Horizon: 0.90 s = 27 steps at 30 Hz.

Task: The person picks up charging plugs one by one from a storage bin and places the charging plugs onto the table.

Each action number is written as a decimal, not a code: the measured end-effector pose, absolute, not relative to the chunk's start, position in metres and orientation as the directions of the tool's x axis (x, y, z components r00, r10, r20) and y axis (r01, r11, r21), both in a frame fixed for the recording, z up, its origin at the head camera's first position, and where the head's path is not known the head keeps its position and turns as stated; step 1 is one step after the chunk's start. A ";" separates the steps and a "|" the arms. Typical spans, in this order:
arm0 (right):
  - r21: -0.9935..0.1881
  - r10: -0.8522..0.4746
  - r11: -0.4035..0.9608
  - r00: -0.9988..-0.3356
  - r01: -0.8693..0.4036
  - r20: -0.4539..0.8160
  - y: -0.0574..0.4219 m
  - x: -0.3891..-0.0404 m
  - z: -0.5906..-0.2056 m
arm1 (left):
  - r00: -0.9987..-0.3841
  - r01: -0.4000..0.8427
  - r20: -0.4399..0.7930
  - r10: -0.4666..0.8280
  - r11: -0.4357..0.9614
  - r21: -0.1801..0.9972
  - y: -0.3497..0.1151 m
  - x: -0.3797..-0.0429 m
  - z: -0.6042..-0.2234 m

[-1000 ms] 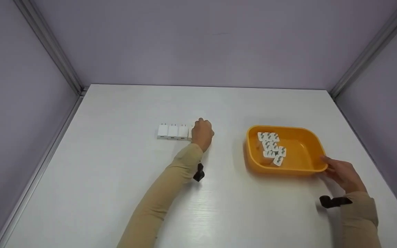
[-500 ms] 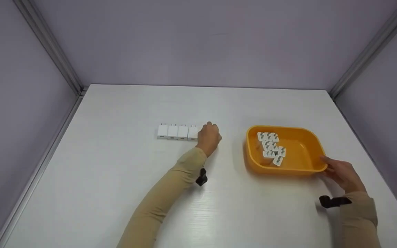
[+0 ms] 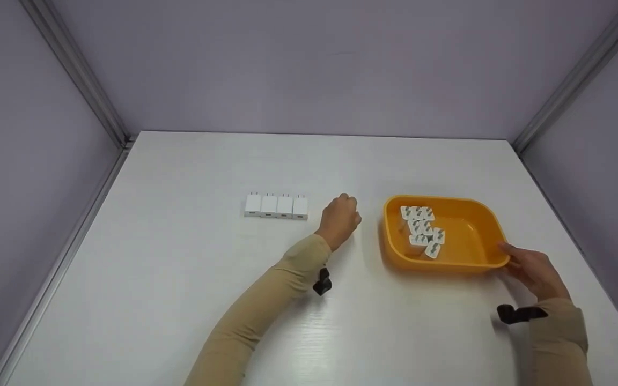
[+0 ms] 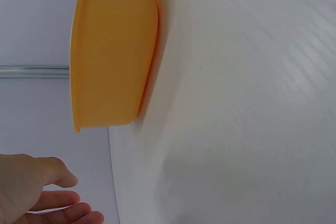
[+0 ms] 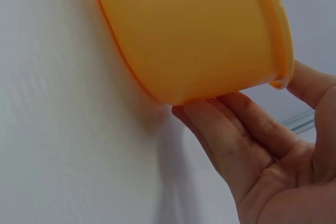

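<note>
My left hand point(image 3: 339, 221) hovers above the table between a row of several white USB charger plugs point(image 3: 269, 206) and a yellow plastic tub point(image 3: 451, 265). In the left wrist view its fingers point(image 4: 58, 215) are loosely bent, and nothing shows between them and the thumb. The plugs in the row lie side by side, prongs pointing to the far edge. Inside the tub, several more charger plugs point(image 3: 426, 227) stand prongs up, grouped at its left. My right hand point(image 3: 537, 272) holds the tub's near right corner, thumb at the rim and fingers point(image 5: 223, 137) against the outer wall.
The white table point(image 3: 142, 289) is bounded by a grey back wall point(image 3: 309, 69) and side walls with metal corner posts. A dark wrist-worn device point(image 3: 322, 282) sits at the left wrist, another dark device point(image 3: 521, 314) at the right.
My left hand has left the last plug in the row and moved right toward the tub, leaving that plug in full view. The right hand and tub have stayed in place.
</note>
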State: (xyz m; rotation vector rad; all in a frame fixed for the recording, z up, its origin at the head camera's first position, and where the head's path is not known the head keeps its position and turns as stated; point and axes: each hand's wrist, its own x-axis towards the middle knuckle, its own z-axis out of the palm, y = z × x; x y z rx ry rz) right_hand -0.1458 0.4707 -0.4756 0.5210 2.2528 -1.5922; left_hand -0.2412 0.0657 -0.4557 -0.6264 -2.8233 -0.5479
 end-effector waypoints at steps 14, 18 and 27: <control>-0.845 0.085 0.201 -0.868 0.496 -0.489 0.470 -0.149 -0.473 | -0.857 0.508 0.292 0.424 0.791 0.342 0.085 -0.228 -0.449; -0.858 0.071 0.145 -0.870 0.493 -0.488 0.469 -0.150 -0.472 | -0.856 0.515 0.264 0.444 0.779 0.357 0.092 -0.225 -0.446; -0.832 0.099 0.231 -0.863 0.504 -0.495 0.470 -0.149 -0.472 | -0.792 0.609 0.291 0.536 0.716 0.341 0.104 -0.219 -0.447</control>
